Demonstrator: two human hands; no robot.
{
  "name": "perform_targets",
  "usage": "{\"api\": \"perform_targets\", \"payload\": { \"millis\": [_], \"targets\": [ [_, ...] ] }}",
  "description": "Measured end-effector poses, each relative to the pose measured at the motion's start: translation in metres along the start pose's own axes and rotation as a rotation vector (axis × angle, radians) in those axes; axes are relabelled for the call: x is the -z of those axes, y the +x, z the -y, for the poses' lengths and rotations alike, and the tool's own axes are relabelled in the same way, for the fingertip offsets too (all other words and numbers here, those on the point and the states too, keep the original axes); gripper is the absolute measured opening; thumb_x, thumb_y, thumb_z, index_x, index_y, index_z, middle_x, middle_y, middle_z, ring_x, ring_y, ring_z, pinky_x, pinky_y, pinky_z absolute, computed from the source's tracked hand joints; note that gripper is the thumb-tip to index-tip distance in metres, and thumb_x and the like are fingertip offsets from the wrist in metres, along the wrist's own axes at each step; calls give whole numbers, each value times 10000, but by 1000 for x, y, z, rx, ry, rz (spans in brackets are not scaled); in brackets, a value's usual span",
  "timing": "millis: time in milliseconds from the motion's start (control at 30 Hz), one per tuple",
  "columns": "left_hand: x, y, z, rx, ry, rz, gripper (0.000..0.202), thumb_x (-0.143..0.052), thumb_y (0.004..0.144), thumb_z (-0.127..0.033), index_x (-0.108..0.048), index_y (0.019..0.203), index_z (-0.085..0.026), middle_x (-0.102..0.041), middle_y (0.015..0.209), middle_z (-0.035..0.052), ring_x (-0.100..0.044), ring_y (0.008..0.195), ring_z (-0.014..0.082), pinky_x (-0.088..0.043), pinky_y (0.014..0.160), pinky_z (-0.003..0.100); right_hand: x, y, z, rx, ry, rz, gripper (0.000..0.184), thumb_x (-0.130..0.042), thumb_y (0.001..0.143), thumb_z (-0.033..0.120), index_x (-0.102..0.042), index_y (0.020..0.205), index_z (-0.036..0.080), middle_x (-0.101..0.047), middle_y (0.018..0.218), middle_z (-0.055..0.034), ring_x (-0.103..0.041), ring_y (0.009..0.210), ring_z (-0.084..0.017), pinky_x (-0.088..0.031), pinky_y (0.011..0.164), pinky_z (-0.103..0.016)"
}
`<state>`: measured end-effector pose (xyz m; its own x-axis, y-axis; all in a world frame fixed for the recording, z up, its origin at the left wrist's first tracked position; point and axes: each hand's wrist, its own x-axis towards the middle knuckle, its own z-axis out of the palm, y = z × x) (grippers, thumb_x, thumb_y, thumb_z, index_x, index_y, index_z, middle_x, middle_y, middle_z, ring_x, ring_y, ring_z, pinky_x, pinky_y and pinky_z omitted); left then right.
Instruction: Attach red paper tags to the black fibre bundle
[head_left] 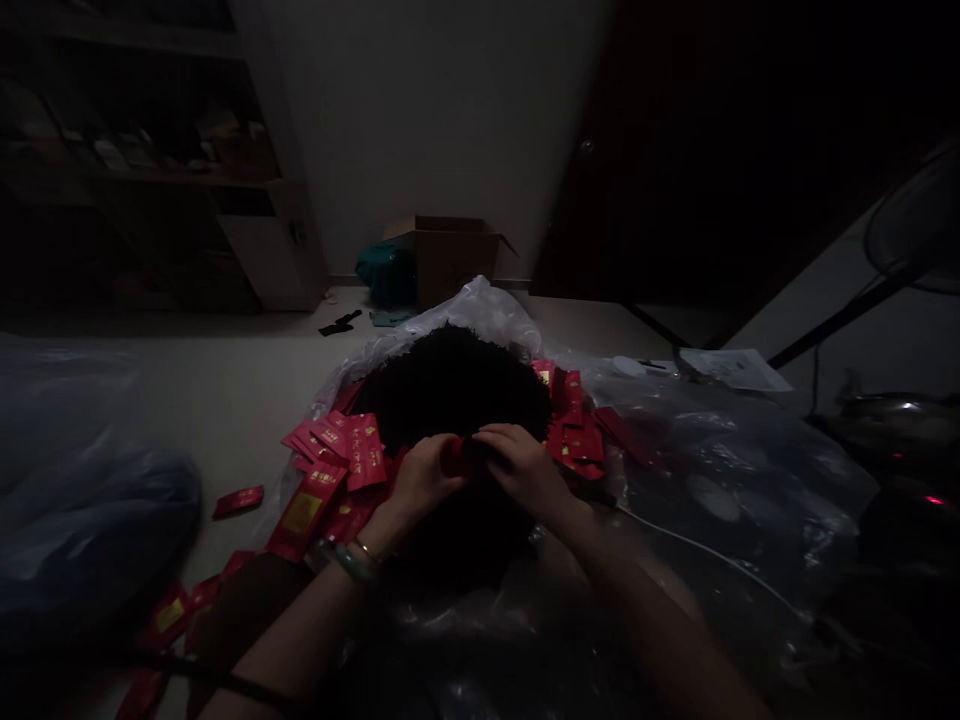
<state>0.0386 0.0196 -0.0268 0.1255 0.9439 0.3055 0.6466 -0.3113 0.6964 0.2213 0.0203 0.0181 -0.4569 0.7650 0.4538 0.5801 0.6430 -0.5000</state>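
My left hand point(421, 478) and my right hand point(520, 464) meet in front of me, fingers curled, both pinching one small red packet point(459, 452) between them. Just beyond the hands rises a dark heap of loose black material point(453, 384) lying on a clear plastic sheet point(720, 470). Many more red packets point(336, 452) with gold labels lie scattered left of the heap, and others point(573, 420) are on its right. A bangle and a watch sit on my left wrist. The room is very dim.
A filled plastic bag point(82, 500) bulges at the left. An open cardboard box point(448, 252) stands by the far wall beside a shelf unit point(187, 180). A fan point(916, 220) and a metal pot point(892, 420) are at the right; a thin white cable point(697, 545) crosses the sheet.
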Motion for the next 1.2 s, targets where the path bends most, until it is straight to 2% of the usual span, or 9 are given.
{"api": "perform_targets", "payload": {
  "millis": [167,367,567,633,700,767,833,1033,1200],
  "targets": [
    [-5,0,5,-8,4,-22,447,-750,600,-181,-602,1022,-179,-670,983,69,-620,884,220,-505,778,348,-6,-1,2,-11,22,-69,328,-507,831,137,-618,1120,245,-526,1162,-92,-540,1062,-235,-485,929,-412],
    [-6,0,8,-30,-11,-52,447,-754,594,-182,-602,1015,-191,-674,966,54,-628,867,208,-515,756,329,-4,1,8,3,323,-145,387,-600,780,147,-584,1144,277,-474,1149,-64,-535,1073,-200,-516,919,-377],
    [-5,0,5,39,-186,-100,432,-757,611,-244,-600,1010,-188,-684,894,28,-653,780,180,-535,698,295,-4,7,-8,-203,457,-326,196,-530,836,236,-611,1015,232,-518,1060,-54,-588,925,-165,-561,781,-325],
    [-7,-1,4,69,-265,-127,433,-757,615,-270,-597,1009,-187,-686,864,16,-658,744,168,-542,667,277,-6,7,-18,-288,310,-210,205,-469,854,205,-614,999,204,-557,987,-61,-592,886,-171,-538,788,-346],
    [-8,-1,3,71,-298,-154,436,-760,611,-289,-599,1003,-187,-688,872,15,-663,747,167,-548,666,274,-11,4,-23,-333,129,79,269,-502,827,185,-593,1080,187,-576,1029,-84,-579,961,-200,-486,869,-382],
    [-9,-2,3,58,-302,-183,434,-758,612,-297,-602,1002,-188,-689,901,20,-667,773,173,-552,680,279,-18,-2,-22,-354,-51,419,516,-638,738,219,-506,1236,193,-523,1195,-126,-527,1081,-258,-441,913,-415],
    [-9,-1,3,54,-303,-204,438,-752,618,-300,-600,1013,-189,-688,910,22,-668,779,175,-553,680,280,-28,-8,-16,-365,-209,632,779,-734,640,238,-392,1340,220,-425,1313,-159,-479,1134,-311,-444,878,-430],
    [-9,0,7,19,-254,-203,452,-760,614,-277,-598,1026,-188,-682,959,49,-665,832,197,-550,721,308,-44,-10,1,-336,-389,672,486,-468,814,116,-441,1283,241,-512,1131,-131,-584,910,-222,-458,718,-317],
    [-9,0,8,-11,-183,-220,442,-762,610,-233,-597,1017,-181,-674,977,57,-653,880,206,-535,783,335,-43,-6,-7,-344,-380,636,467,-505,754,77,-538,1196,224,-568,1078,-113,-616,850,-207,-435,691,-282]
  ]
}}
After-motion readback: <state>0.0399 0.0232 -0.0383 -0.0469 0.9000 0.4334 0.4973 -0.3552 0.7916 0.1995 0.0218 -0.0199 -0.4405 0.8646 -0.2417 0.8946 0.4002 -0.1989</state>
